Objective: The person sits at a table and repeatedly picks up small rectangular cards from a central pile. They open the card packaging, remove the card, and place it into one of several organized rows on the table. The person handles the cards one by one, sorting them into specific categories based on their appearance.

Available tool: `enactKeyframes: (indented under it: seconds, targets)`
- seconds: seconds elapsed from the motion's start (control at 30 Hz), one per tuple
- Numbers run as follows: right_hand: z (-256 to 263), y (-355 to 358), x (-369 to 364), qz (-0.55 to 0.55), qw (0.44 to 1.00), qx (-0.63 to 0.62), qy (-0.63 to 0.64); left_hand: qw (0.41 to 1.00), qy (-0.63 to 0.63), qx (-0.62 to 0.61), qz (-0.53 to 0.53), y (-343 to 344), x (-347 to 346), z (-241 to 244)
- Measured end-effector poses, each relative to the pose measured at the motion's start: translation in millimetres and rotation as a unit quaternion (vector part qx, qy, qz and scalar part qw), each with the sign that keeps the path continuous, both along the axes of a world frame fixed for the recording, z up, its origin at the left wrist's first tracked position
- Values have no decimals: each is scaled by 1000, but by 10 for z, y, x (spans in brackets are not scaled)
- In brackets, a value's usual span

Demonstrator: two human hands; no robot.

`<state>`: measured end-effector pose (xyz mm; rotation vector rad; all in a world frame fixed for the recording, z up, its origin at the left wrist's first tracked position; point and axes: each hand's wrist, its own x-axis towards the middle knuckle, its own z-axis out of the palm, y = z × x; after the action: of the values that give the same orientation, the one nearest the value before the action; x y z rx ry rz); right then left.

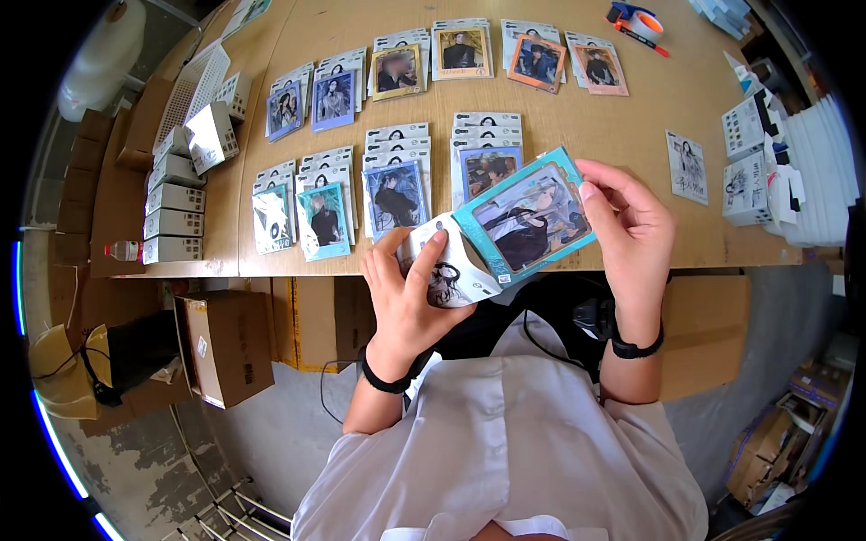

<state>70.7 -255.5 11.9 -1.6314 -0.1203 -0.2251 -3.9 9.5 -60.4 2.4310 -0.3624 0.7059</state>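
My left hand (406, 291) grips a white printed carton (448, 274) bearing a black line drawing. With thumb and fingertips, my right hand (629, 233) holds the top right corner of a teal-bordered picture card (531, 220). The card's lower left end meets the carton's mouth; whether part of it is still inside cannot be told. Both are tilted over the table's front edge. Just beyond them, a blue-bordered card (488, 170) lies on a column of white printed packets (487, 122). Left of the carton is another blue-bordered card (394, 196).
More bordered cards (463, 51) lie on white packets in two rows across the wooden table (602, 132). White cartons (174, 223) are stacked at left by a white perforated basket (196, 81). A single white packet (687, 166) and opened cartons (747, 186) lie right. Tape (645, 27) sits at the back.
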Motion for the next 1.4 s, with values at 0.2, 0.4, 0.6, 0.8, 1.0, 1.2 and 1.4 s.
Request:
enactKeyframes:
  seconds: [0.2, 0.4, 0.6, 0.8, 1.0, 1.2, 1.4]
  targets:
    - [-138, -68, -7, -20, 999, -35, 27, 1000, 13, 15, -10, -7, -72, 34]
    - [-198, -167, 33, -42, 998, -20, 33, 999, -11, -5, -30, 40, -74, 0]
    - [-154, 121, -93, -90, 995, -38, -20, 999, -9, -42, 9, -14, -100, -15]
    - [-183, 402, -223, -32, 998, -47, -19, 996, -36, -45, 68, 82, -72, -91]
    - [-56, 522, -166, 28, 996, -69, -52, 993, -35, -46, 104, 208, -148, -127]
    - [62, 629, -48, 103, 987, -90, -84, 990, -37, -59, 124, 289, -189, -197]
    - [173, 711, -38, 116, 982, -125, -78, 989, -22, -57, 138, 349, -219, -124]
